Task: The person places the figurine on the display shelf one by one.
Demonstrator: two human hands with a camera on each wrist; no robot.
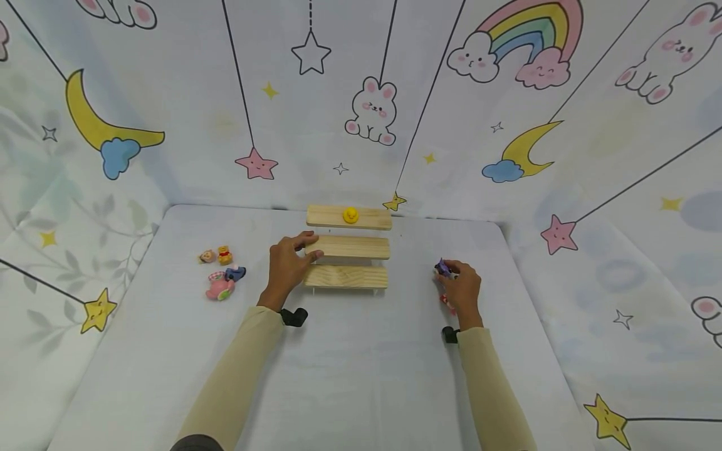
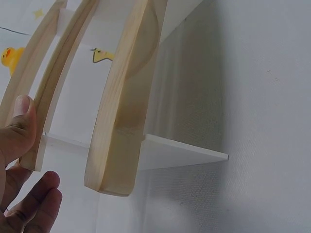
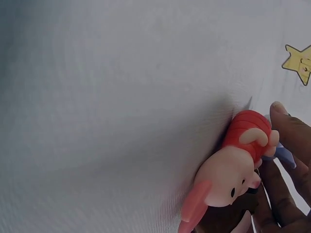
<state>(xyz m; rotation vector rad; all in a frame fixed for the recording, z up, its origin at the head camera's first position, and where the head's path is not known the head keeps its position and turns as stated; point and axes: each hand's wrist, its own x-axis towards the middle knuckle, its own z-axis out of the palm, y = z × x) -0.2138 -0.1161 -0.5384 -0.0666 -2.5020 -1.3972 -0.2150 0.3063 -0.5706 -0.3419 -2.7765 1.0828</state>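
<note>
A three-step wooden shelf stands at the back middle of the table. My left hand [image 1: 286,266] pinches the left end of its middle plank [image 1: 355,248], thumb on one side and fingers on the other in the left wrist view. Off to the shelf's right, my right hand [image 1: 465,289] grips a small purple-blue figurine [image 1: 442,269] at the table; its shape is mostly hidden by fingers. Close to that hand a pink piglet figurine [image 3: 223,174] in a red striped top lies on its side. A yellow duck [image 1: 351,215] sits on the top plank [image 1: 321,215].
Left of the shelf lie several small figurines: a yellow bear [image 1: 224,255], a round-headed one [image 1: 207,256], a pink one [image 1: 219,287] and a dark blue one [image 1: 235,273]. White supports [image 2: 182,151] hold the planks. A printed cloth backdrop [image 1: 316,125] rises behind the table.
</note>
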